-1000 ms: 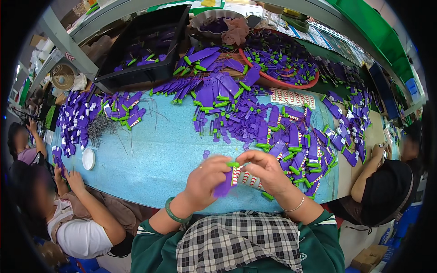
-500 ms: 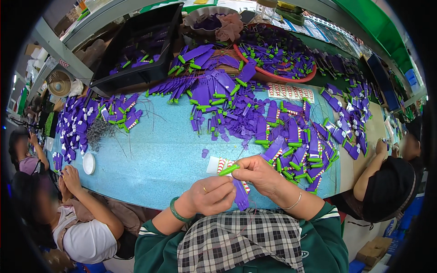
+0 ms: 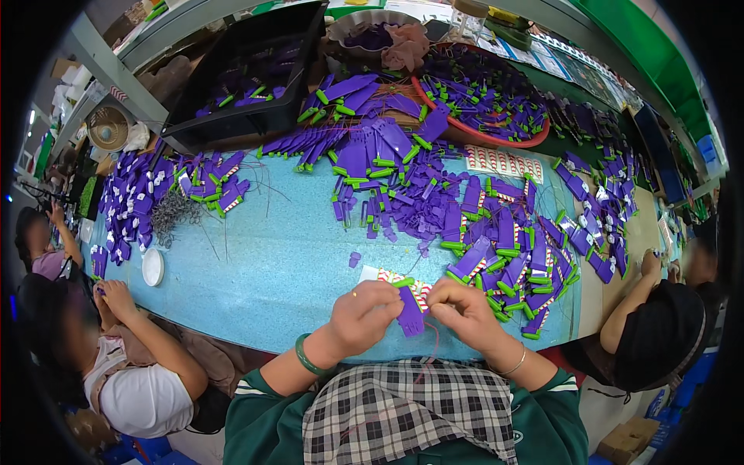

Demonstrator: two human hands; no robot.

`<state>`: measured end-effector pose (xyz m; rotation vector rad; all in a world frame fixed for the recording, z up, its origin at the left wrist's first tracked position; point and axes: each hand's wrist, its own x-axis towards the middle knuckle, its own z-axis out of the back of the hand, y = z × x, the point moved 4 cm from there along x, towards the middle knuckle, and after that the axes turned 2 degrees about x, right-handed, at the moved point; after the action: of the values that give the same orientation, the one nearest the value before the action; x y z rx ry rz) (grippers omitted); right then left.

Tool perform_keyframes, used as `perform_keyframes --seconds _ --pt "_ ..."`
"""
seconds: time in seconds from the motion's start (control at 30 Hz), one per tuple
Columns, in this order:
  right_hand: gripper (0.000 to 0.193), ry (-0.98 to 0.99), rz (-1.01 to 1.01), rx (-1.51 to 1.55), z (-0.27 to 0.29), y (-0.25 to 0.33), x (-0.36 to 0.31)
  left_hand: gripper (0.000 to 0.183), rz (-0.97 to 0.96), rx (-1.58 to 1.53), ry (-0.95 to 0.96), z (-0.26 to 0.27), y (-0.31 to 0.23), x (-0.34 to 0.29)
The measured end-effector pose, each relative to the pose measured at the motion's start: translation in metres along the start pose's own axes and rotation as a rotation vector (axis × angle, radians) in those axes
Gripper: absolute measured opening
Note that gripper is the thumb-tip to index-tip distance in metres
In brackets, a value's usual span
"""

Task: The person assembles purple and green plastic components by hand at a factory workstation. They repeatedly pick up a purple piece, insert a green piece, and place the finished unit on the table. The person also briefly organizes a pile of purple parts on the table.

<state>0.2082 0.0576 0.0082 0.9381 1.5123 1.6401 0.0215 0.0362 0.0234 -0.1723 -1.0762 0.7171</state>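
Note:
Above the near edge of the table, my left hand (image 3: 364,314) is closed on a flat purple piece with a green end (image 3: 411,315), which hangs with its broad part toward me. My right hand (image 3: 469,314) is pinched just right of that piece; whatever its fingertips hold is hidden. A thin reddish string (image 3: 436,337) hangs between the hands and runs down over my checked apron. Partly behind my fingers lies a white sheet with red-striped stickers (image 3: 370,273). Beyond my right hand spreads a heap of purple pieces with green ends and striped stickers (image 3: 508,252).
Loose purple parts (image 3: 415,209) are piled mid-table. Behind them stand a black bin (image 3: 240,124) and a red basin (image 3: 496,139). Another sticker sheet (image 3: 504,163) lies farther back. At left are a wire tangle (image 3: 172,211) and a white dish (image 3: 153,267). Co-workers sit on both sides.
My right hand has drawn back to the right, away from the green end. The purple piece now hangs from my left hand, turned more face-on.

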Motion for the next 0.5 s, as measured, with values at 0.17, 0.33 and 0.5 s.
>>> perform_keyframes --seconds 0.17,0.33,0.5 --pt "0.017 -0.1 0.199 -0.316 0.001 -0.007 0.01 0.015 0.394 -0.308 0.277 -0.015 0.018 0.017" --pt "0.016 -0.224 -0.09 0.396 0.009 -0.027 0.012 0.012 0.157 0.305 0.419 -0.003 0.086 0.035" --pt "0.026 -0.125 -0.018 0.297 0.006 -0.027 0.009 0.016 -0.031 0.534 0.522 -0.007 0.115 0.041"
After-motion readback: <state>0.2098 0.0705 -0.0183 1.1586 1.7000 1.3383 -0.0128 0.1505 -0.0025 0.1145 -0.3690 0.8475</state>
